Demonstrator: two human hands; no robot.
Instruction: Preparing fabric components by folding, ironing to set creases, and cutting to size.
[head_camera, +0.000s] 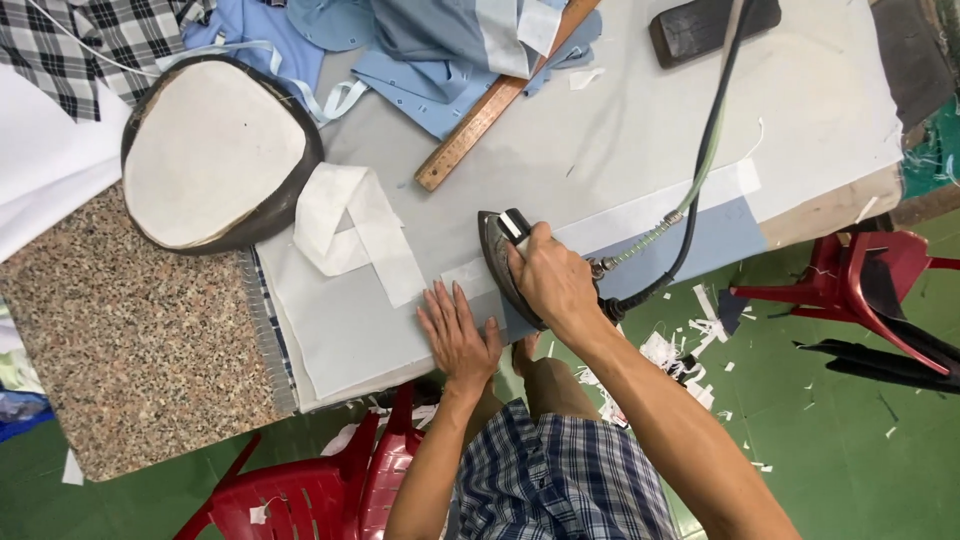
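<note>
My right hand (552, 280) grips the handle of a dark steam iron (498, 248) that rests on a long white fabric strip (640, 212) laid along the near edge of the grey padded table (620, 130). A black cord and a braided hose (700, 170) run from the iron up across the table. My left hand (458, 335) lies flat, fingers spread, on the strip just left of the iron. The left end of the strip is folded into a loose loop (350, 228).
An oval padded pressing form (215, 150) sits at the left on a speckled stone slab (130, 340). A wooden ruler (500, 95), blue shirt pieces (440, 50) and a dark block (712, 28) lie at the back. Red plastic chairs (870, 285) stand near the table; scraps litter the green floor.
</note>
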